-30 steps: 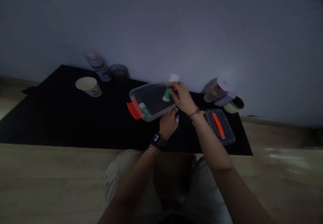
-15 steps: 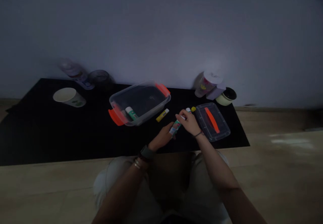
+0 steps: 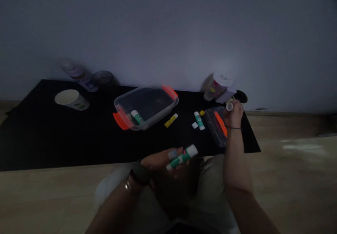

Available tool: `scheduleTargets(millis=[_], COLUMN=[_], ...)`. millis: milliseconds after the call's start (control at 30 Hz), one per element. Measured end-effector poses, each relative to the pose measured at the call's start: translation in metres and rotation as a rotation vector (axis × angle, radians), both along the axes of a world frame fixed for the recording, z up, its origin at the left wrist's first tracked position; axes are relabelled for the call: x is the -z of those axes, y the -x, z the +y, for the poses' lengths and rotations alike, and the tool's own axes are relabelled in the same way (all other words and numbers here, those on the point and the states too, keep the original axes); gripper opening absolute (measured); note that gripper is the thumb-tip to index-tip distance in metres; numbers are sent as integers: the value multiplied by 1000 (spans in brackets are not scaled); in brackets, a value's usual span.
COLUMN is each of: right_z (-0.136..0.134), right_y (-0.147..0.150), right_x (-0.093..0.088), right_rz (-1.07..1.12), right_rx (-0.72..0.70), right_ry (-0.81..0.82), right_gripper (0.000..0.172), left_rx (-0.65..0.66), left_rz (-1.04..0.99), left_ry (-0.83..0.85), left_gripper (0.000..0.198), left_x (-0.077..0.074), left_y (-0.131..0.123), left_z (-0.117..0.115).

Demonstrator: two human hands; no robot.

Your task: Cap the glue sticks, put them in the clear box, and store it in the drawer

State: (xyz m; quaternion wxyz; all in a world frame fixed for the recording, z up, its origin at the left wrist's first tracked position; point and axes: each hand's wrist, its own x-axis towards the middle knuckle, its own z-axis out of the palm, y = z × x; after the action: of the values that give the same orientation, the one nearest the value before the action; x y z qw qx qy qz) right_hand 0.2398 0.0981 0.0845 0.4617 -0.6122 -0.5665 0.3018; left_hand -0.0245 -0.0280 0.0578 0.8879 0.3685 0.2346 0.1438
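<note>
My left hand (image 3: 158,159) is closed around a green-and-white glue stick (image 3: 181,157) near the table's front edge, its white end pointing right. At the right, my right hand (image 3: 236,114) pinches a small white cap (image 3: 229,106) above a clear lid (image 3: 216,132) with an orange handle. Between the hands a second green glue stick (image 3: 199,120) lies on the black table, beside a white cap (image 3: 195,125) and a yellow cap (image 3: 202,112). A yellow glue stick (image 3: 171,120) rests by the clear box (image 3: 155,123), inside which sits another green glue stick (image 3: 137,117).
A paper cup (image 3: 81,104) lies on its side at the left. Behind it are a blurred bottle (image 3: 81,76) and a dark round container (image 3: 104,77). A lidded cup (image 3: 212,88), a pale box (image 3: 225,95) and a dark-mouthed bowl (image 3: 240,97) line the back right.
My hands have parted. The left came down toward me with the glue stick, while the right moved right and up with a white cap. The second green glue stick now shows fully.
</note>
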Motion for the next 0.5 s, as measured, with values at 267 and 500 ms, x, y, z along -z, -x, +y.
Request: scheduleTargets(millis=[267,500], right_z=[-8,-4], right_y=[76,87], right_x=[52,53], right_rz=[-577,-686], right_rx=[-470,-511], right_ry=[262,117], right_gripper=[22,32], left_rx=[-371,-641], left_rz=[146,164], left_ry=[-126,-40], left_gripper=[62,61], left_x=[33,41], left_y=[-15,-13], left_z=[3,19])
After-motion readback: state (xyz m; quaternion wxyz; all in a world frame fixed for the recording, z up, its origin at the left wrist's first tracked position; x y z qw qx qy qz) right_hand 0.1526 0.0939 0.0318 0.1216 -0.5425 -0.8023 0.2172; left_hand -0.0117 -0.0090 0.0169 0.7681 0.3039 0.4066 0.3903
